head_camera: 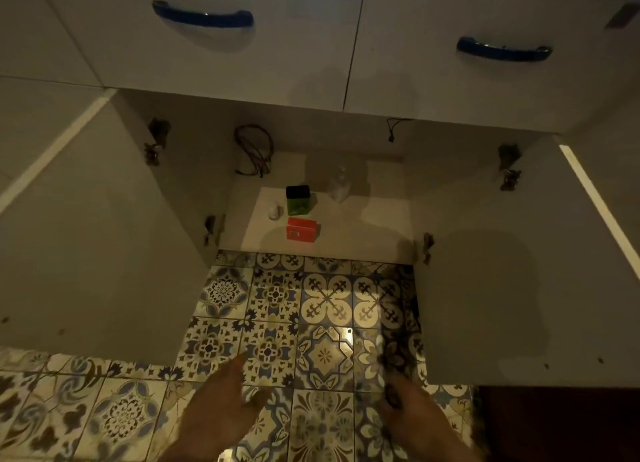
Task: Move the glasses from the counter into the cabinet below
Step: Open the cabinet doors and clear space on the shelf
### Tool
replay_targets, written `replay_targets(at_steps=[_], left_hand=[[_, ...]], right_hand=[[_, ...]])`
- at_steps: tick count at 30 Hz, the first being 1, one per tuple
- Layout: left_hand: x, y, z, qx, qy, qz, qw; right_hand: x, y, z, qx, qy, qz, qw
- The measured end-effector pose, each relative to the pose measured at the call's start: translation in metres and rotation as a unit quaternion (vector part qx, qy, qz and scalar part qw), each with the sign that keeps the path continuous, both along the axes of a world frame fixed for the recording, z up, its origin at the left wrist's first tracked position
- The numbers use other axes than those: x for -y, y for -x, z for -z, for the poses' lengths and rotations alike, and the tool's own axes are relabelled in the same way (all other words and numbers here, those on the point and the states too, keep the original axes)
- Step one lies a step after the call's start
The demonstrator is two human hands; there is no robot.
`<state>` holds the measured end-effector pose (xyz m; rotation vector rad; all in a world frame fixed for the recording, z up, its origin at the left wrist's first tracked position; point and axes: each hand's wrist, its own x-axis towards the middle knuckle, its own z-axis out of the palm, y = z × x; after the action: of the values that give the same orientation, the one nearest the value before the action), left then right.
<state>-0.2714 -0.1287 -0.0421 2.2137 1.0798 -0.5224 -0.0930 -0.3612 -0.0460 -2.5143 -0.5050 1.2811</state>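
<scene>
Dim light; the cabinet (332,215) stands open, a faint glass (340,184) barely discernible inside. Left hand (221,406) released; right hand (412,416) blurred, grip unclear.

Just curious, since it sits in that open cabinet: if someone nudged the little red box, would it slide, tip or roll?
The red box has flat faces and sits low and wide, so it would probably slide rather than roll or tip. It looks like small cardboard packaging, so likely light, though its contents are hidden. The cabinet floor looks smooth, which should let it slide easily.
</scene>
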Motion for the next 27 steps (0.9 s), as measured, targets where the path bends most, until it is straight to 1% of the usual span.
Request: replay_targets(at_steps=[1, 2, 4, 6, 10, 13, 16, 19, 23, 27], left_hand=[[0.002, -0.02, -0.003, 0.001, -0.017, 0.025, 1.0], [0.002, -0.043, -0.004, 0.025, -0.035, 0.055, 0.998], [-0.003, -0.083, -0.011, 0.071, -0.095, 0.096, 0.988], [-0.014, -0.112, -0.022, 0.084, -0.149, 0.127, 0.977], [-0.035, -0.152, -0.043, 0.124, -0.184, 0.151, 0.963], [-0.05, -0.164, -0.054, 0.127, -0.218, 0.152, 0.956], [-0.057, -0.17, -0.055, 0.122, -0.225, 0.147, 0.955], [-0.056, -0.165, -0.05, 0.1, -0.216, 0.16, 0.958], [-0.061, -0.156, -0.039, 0.094, -0.208, 0.155, 0.961], [-0.082, -0.154, -0.019, 0.078, -0.204, 0.152, 0.964]], right_hand=[[-0.02, -0.005, -0.005, 0.022, -0.014, -0.048, 0.999], [-0.038, -0.01, -0.006, 0.054, -0.029, -0.078, 0.995], [-0.072, -0.026, -0.023, 0.124, -0.065, -0.113, 0.984], [-0.099, -0.05, -0.04, 0.183, -0.078, -0.152, 0.968], [-0.125, -0.082, -0.072, 0.244, -0.079, -0.152, 0.954], [-0.128, -0.095, -0.079, 0.266, -0.082, -0.144, 0.95], [-0.124, -0.101, -0.077, 0.277, -0.084, -0.137, 0.947], [-0.118, -0.099, -0.068, 0.272, -0.077, -0.147, 0.948], [-0.115, -0.095, -0.056, 0.264, -0.073, -0.156, 0.949], [-0.132, -0.103, -0.041, 0.258, -0.067, -0.16, 0.95]])
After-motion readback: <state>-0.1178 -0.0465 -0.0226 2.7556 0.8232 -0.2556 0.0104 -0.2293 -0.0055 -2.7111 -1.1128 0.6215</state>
